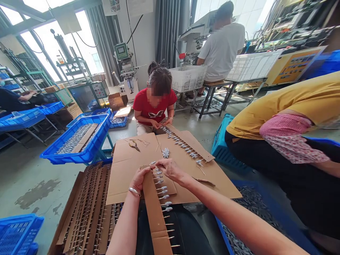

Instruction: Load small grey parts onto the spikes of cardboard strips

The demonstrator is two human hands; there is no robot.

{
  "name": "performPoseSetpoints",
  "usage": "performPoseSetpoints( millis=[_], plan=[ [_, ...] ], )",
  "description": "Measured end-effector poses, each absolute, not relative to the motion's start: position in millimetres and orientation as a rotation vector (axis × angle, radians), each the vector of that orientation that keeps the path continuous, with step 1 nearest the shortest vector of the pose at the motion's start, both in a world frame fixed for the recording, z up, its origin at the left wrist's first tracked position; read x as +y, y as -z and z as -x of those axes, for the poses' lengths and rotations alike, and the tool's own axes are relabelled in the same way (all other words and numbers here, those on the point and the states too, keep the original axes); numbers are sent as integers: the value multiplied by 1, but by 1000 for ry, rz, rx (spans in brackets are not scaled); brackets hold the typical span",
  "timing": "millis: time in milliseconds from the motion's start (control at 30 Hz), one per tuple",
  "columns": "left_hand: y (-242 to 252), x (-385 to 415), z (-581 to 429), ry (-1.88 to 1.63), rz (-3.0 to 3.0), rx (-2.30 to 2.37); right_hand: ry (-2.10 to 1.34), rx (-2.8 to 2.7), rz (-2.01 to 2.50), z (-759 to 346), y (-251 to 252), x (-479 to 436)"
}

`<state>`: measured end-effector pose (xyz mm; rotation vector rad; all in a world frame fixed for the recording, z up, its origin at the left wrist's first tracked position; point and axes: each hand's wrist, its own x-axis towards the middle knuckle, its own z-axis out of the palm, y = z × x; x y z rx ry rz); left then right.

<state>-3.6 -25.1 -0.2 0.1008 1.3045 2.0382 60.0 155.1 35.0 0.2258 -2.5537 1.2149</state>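
Observation:
My left hand (141, 177) is closed around the upper end of a long cardboard strip (157, 217), which slants down toward my lap. Thin wooden sticks poke out of the strip's right edge. The upper ones carry small grey pieces (168, 203), while the lower sticks (171, 237) are bare. My right hand (170, 170) pinches close to the strip's top end, beside a grey piece (153, 163); what lies between its fingertips is hidden. Beyond my hands, a small pile of grey pieces (165, 153) rests on the cardboard tabletop (124, 170).
Pliers (135, 146) and loose sticks (143, 142) lie on the tabletop; another tool (204, 181) is at right. A person in red (155, 102) opposite holds a similar strip (186, 141). Filled strips (87, 209) stand left. A person in yellow (287, 106) bends close at right.

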Motion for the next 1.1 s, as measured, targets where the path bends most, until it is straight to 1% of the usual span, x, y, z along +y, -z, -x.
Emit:
performPoseSetpoints(
  millis=[167, 400, 667, 1100],
  plan=[
    [-4, -25, 2, -2036, -115, 1297, -1293, -2525, -278, -59, -36, 152],
    [-2, -25, 3, -2025, -105, 1319, -1034, -2630, -192, -55, -34, 156],
    [-4, -25, 3, -2025, -105, 1337, -1078, -2628, -223, -58, -36, 156],
    [0, -25, 4, -2037, -91, 1343, -1020, -2640, -243, -56, -34, 153]
  ],
)
